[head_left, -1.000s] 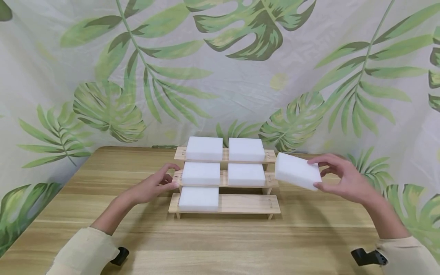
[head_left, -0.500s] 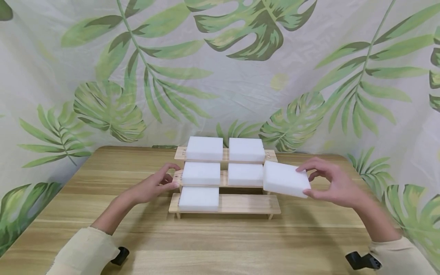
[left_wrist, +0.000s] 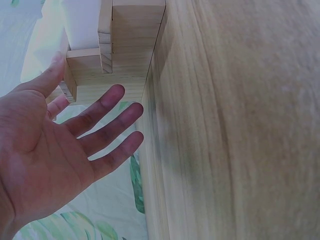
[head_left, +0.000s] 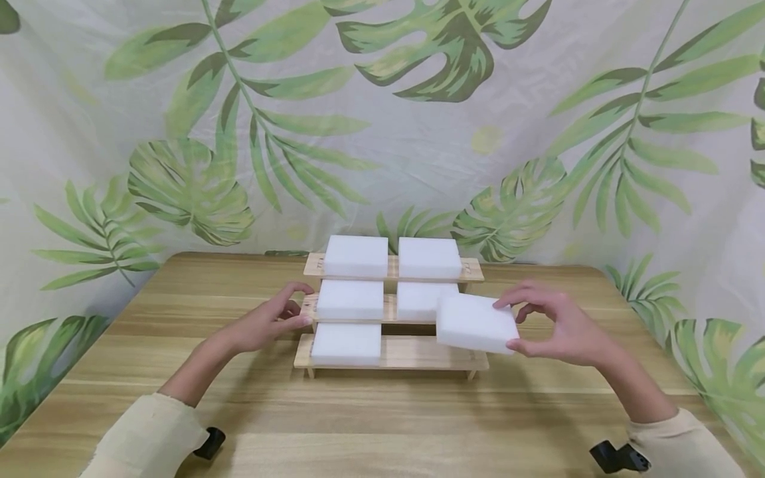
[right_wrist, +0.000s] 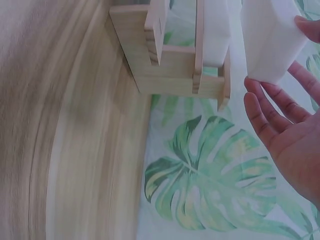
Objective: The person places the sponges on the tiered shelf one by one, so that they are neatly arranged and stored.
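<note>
A three-tier wooden display stand (head_left: 412,352) holds white foam blocks: two on the top tier, two on the middle, one at the left of the bottom tier. My right hand (head_left: 562,325) pinches another white foam block (head_left: 477,323) by its right end, thumb nearer me. The block hovers before the middle tier's right end, over the bottom tier, and overlaps the block behind it. In the right wrist view, fingertips support this foam block (right_wrist: 270,42) along its edge. My left hand (head_left: 263,325) pinches the middle tier's left end between thumb and index finger, other fingers spread below (left_wrist: 115,125).
A wood-grain table (head_left: 370,425) carries the stand near its back edge. Behind it hangs a leaf-patterned cloth (head_left: 418,159). Black wrist mounts (head_left: 209,443) stick out from both cream sleeves (head_left: 143,435).
My right hand has brought its foam block leftward, down and towards me, from beside the stand to over the bottom tier's right side. The left hand stays at the middle tier's end.
</note>
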A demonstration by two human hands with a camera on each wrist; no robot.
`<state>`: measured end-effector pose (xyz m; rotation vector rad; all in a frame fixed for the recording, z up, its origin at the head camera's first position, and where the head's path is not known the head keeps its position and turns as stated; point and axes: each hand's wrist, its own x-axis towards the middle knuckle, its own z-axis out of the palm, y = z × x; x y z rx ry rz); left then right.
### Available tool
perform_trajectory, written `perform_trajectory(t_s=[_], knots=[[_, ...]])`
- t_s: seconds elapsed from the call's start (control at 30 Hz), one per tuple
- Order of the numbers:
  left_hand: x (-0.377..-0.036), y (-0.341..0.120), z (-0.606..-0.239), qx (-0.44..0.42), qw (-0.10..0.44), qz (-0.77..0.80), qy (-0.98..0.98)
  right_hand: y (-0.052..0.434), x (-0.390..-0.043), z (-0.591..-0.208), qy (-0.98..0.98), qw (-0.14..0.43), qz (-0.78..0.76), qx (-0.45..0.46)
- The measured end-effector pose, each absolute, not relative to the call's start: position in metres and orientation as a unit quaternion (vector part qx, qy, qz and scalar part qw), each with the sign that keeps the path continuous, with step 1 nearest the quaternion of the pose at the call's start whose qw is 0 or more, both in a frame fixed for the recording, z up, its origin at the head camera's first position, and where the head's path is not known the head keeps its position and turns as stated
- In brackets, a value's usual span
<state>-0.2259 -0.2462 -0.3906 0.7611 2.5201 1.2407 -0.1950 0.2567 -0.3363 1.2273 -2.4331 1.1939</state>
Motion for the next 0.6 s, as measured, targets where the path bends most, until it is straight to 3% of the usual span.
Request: perform_trajectory(t_s=[0.6], knots=[[-0.226, -0.246, -0.390, 0.265, 0.117, 0.427, 0.856, 0.236, -0.191, -0.345, -0.825, 0.058, 0.382, 0.413]])
